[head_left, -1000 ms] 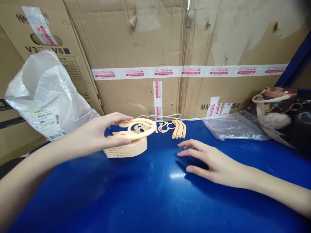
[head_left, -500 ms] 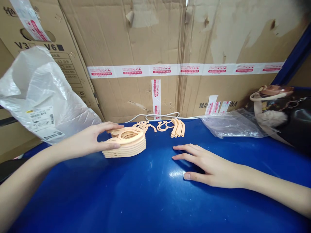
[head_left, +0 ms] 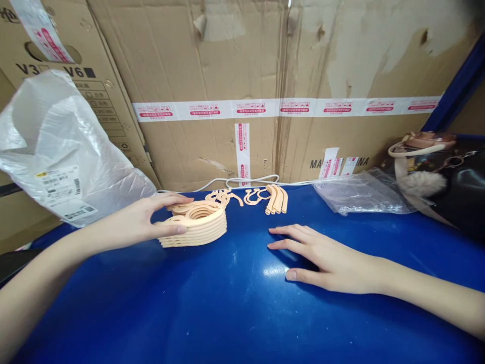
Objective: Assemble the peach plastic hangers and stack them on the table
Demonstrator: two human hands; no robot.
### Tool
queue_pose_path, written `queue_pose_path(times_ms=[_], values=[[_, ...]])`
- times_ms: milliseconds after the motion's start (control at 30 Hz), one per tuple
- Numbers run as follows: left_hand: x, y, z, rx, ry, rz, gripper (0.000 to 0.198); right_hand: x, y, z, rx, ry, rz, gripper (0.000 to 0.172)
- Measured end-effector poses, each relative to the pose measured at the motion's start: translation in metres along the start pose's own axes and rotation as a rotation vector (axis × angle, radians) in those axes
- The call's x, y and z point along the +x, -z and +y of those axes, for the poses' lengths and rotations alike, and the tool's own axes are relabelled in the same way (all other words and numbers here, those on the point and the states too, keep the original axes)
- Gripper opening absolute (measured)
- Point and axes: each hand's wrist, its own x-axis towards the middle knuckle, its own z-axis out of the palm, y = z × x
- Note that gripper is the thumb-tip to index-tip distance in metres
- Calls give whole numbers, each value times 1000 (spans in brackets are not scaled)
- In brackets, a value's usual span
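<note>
My left hand (head_left: 146, 217) grips the left end of a neat stack of beige plastic hanger pieces (head_left: 204, 230), thumb on the near side and fingers over the far side. The stack's curved layers lie flat on one another. Behind it are loose beige hooks (head_left: 220, 196), partly overlapping. Further right lie another couple of hooks (head_left: 252, 197) beside a row of several curved beige arms (head_left: 277, 200). My right hand (head_left: 318, 258) rests over the blue table with fingers spread, nearest to those arms but apart from them, holding nothing.
The blue table (head_left: 212, 308) backs onto a large taped cardboard box (head_left: 197, 146), with a white cable (head_left: 261, 179) along its foot. A white plastic mailing bag (head_left: 71, 146) stands at left. On the right are a clear plastic bag (head_left: 364, 192) and a black bag (head_left: 462, 187) with a pompom.
</note>
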Motion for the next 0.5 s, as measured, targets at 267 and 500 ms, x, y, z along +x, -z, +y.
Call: queue_pose_path(times_ms=[267,500], values=[[1,-1,-2,-19,0,-33,68,0,0,0,6,-7,-6,53],[1,7,-13,-130,40,52,59,0,1,-1,-3,-20,-20,52]])
